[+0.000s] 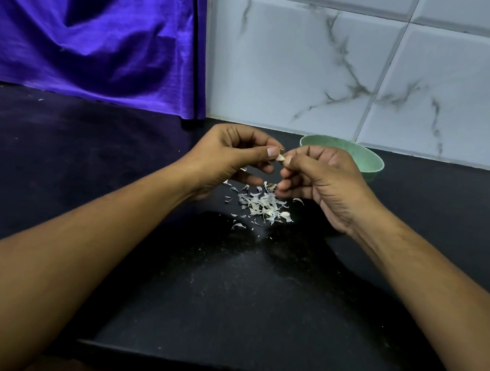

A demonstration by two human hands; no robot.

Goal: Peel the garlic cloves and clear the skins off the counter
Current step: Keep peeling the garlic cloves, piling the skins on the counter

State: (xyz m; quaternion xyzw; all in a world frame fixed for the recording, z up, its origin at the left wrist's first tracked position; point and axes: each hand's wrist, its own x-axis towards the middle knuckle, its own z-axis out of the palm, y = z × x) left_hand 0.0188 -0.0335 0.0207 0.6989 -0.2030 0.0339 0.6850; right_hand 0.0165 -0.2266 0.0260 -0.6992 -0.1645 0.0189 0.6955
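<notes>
A small pale garlic clove (280, 158) sits between the fingertips of both hands, a little above the black counter (228, 288). My left hand (228, 157) pinches it from the left with thumb and forefinger. My right hand (322, 180) pinches it from the right, its other fingers curled under. Directly below the hands lies a loose pile of white garlic skins (261, 205), with a few flakes scattered around it. A green bowl (366, 159) stands behind my right hand, partly hidden by it; its contents cannot be seen.
A purple cloth (96, 33) hangs at the back left down to the counter. White marbled wall tiles (368, 71) rise behind the bowl. The counter's front edge (221, 359) runs across the bottom of the view.
</notes>
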